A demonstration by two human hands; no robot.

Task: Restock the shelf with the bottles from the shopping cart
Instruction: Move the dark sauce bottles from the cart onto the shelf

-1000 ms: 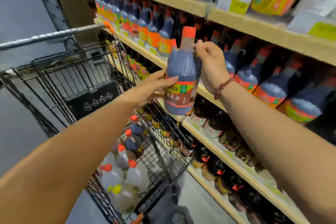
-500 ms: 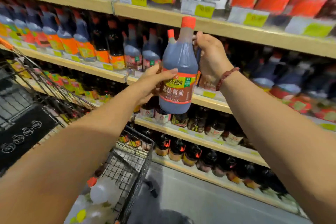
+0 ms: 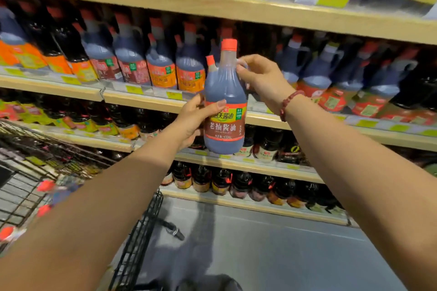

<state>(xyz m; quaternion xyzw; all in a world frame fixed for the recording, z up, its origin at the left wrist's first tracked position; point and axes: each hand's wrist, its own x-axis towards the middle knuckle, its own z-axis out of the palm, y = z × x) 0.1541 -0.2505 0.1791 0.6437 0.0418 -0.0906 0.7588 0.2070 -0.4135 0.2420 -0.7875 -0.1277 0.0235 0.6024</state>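
Facing the shelf [image 3: 146, 99] just beyond both hands, with stocked bottles [image 3: 160, 66] packed close to the left of the left hand and to the right of the right hand. Below and behind the left forearm, the shopping cart [image 3: 139, 231], with more red-capped bottles [image 3: 45, 185] blurred in its basket.

Holding one soy sauce bottle [image 3: 224, 92] upright in the air between the two hands, in front of the shelf edge and not yet set down on it. Wrapping the left hand [image 3: 191, 120] round the lower body at label height, thumb across the front, fingers hidden behind. Curling the right hand [image 3: 262, 78] at the shoulder, fingers [image 3: 242, 64] hooked beside the neck. Cannot tell whether round a moulded handle like those on the shelf neighbours.

Going by the dark liquid reaching up into the neck: full, fairly heavy, weight carried low. Looks like stiff plastic, smooth and somewhat slippery. Unlikely to crush or shatter, but apt to slide in a loose grip.

Best taken much as here: one hand low at the label [image 3: 224, 123] for the load, the other high at the shoulder for steering. Avoid lifting by the red cap [image 3: 229, 44] alone. Mind the beaded bracelet [image 3: 289, 103] on the right wrist near neighbouring caps.
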